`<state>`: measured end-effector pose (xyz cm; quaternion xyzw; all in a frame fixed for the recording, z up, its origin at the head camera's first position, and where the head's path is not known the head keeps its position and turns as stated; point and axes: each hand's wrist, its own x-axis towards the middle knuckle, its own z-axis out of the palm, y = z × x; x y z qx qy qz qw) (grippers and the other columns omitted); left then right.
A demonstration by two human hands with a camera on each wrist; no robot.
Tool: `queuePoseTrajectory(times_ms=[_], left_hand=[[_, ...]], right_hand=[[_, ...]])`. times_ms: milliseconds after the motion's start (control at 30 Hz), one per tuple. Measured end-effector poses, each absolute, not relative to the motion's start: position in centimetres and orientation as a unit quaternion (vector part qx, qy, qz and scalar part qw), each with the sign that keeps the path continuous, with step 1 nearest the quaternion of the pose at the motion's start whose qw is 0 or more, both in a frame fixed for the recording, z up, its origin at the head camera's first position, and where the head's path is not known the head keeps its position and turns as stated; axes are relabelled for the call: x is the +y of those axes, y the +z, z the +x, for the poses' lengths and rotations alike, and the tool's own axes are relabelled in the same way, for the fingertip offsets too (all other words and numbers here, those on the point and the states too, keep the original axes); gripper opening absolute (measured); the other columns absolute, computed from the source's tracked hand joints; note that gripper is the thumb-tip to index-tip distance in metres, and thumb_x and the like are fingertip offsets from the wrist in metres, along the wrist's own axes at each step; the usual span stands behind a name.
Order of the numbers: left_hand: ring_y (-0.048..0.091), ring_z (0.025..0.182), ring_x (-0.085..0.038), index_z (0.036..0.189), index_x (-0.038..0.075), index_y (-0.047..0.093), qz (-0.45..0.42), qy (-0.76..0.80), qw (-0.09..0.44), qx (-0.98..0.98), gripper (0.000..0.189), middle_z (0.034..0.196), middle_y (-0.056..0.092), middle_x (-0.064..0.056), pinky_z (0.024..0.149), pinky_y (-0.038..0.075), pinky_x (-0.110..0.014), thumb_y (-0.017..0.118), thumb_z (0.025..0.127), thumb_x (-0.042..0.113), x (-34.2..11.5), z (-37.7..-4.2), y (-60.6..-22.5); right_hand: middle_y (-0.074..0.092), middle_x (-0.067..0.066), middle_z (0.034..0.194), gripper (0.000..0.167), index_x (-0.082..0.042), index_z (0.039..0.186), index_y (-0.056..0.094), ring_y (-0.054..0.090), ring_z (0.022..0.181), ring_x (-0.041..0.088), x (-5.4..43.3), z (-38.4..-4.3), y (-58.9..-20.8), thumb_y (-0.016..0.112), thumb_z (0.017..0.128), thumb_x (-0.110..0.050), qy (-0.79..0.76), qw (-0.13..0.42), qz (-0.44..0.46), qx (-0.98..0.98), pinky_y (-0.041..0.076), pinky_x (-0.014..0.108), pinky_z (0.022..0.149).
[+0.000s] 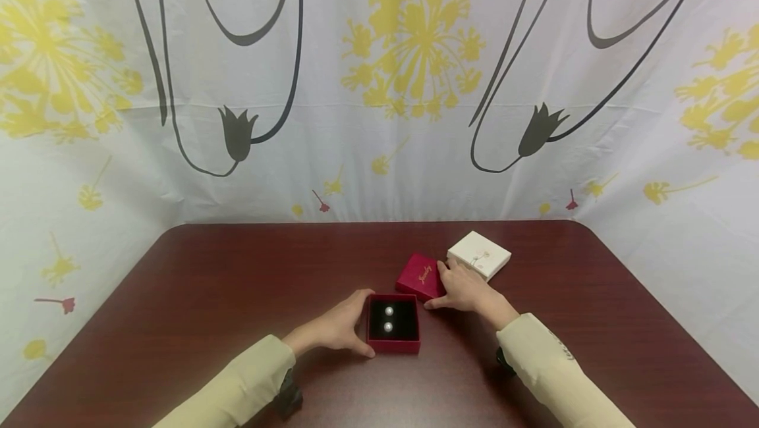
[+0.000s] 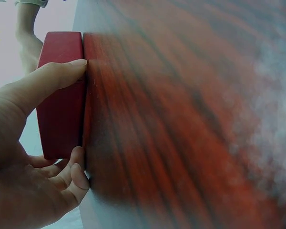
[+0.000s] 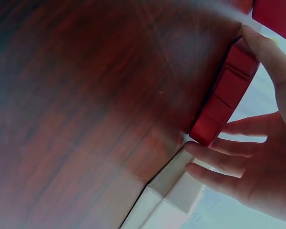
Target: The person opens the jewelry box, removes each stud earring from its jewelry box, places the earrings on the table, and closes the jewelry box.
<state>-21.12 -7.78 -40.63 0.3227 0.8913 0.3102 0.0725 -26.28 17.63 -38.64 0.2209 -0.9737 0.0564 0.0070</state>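
A red jewelry box (image 1: 394, 347) sits on the table with its black lining facing up, and two white pearl earrings (image 1: 388, 311) are set in it. My left hand (image 1: 340, 324) grips the box from its left side, thumb at the near edge and fingers at the far edge; the left wrist view shows the thumb against the box's wall (image 2: 62, 117). Just beyond lies the red lid (image 1: 418, 275) with gold lettering. Holding the lid by its right side, my right hand (image 1: 468, 290) has the thumb at one end and fingers at the other.
A white box (image 1: 483, 253) with a small printed design lies behind the right hand, close to the lid. The dark reddish wooden table (image 1: 267, 263) ends at a white curtain (image 1: 379, 171) with yellow and grey flowers.
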Motion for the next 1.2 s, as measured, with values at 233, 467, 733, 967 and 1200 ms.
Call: queuePoseTrajectory(times_ms=[233,467,733,967,1200], left_hand=[[0.042,0.114,-0.026,0.125,-0.006,0.031,0.324,0.309,0.071,0.891,0.091,0.118,0.043,-0.014,0.097,0.035,-0.04,0.084,0.055,0.019,-7.8,-21.2,-40.7],[0.042,0.113,-0.026,0.124,-0.006,0.032,0.33,0.307,0.064,0.89,0.09,0.117,0.043,-0.013,0.097,0.035,-0.039,0.084,0.054,0.019,-7.8,-21.2,-40.7],[0.042,0.114,-0.026,0.124,-0.007,0.032,0.335,0.307,0.063,0.889,0.091,0.118,0.043,-0.014,0.097,0.035,-0.039,0.084,0.054,0.02,-7.9,-21.2,-40.8],[0.042,0.113,-0.026,0.124,-0.006,0.032,0.338,0.307,0.061,0.887,0.09,0.117,0.043,-0.014,0.097,0.035,-0.039,0.084,0.055,0.02,-7.9,-21.4,-40.9],[0.043,0.112,-0.025,0.123,-0.005,0.033,0.337,0.308,0.062,0.887,0.089,0.116,0.044,-0.012,0.096,0.036,-0.038,0.084,0.055,0.02,-7.9,-21.3,-40.9]], right_hand=[[0.044,0.029,0.118,0.089,0.013,0.121,0.044,0.046,0.106,0.039,17.7,-26.1,-38.7,0.073,0.064,-0.048,0.055,0.015,0.229,-0.972,0.042,0.046,0.086],[0.046,0.029,0.117,0.085,0.013,0.118,0.047,0.046,0.107,0.04,18.0,-25.7,-38.6,0.073,0.065,-0.048,0.051,0.041,0.245,-0.967,0.042,0.045,0.088],[0.051,0.025,0.111,0.074,0.012,0.11,0.053,0.052,0.099,0.035,18.3,-24.9,-38.3,0.074,0.066,-0.043,0.058,0.103,0.281,-0.953,0.045,0.042,0.083],[0.055,0.018,0.099,0.061,0.01,0.105,0.058,0.054,0.087,0.025,18.5,-24.4,-38.1,0.074,0.068,-0.035,0.066,0.173,0.324,-0.928,0.048,0.036,0.078],[0.058,0.015,0.097,0.052,0.007,0.106,0.058,0.055,0.083,0.021,17.7,-23.5,-37.4,0.073,0.07,-0.029,0.079,0.184,0.341,-0.918,0.05,0.032,0.072]])
